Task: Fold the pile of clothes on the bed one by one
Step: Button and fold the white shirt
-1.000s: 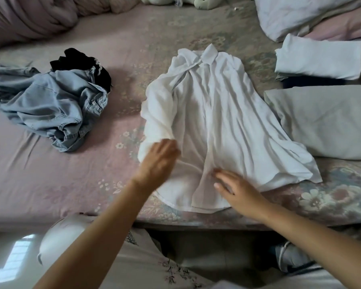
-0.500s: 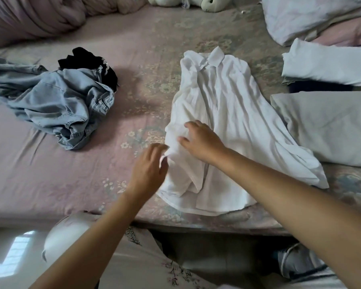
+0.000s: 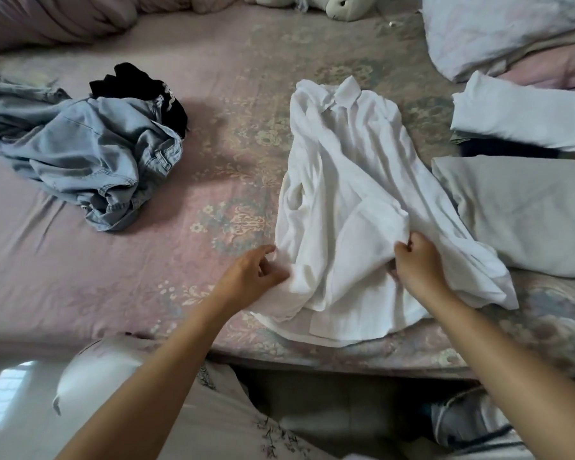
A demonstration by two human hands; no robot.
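Spread across the pink floral bedsheet: thin white collared shirt, collar away, hem at the near edge, left side already folded inward. Right hand curled, pinching a fold near the shirt's middle; left hand loosely bent, fingertips pinching the shirt's left edge. Likely trouble: limp cloth slipping from so light a pinch, leaving the fold crooked or bunched; hem sliding off the bed. Crowding the right side, touching the loose flap: folded pale grey garment, folded white garment beyond. Well apart at left, still unfolded: crumpled light-blue denim garment, black garment behind it.
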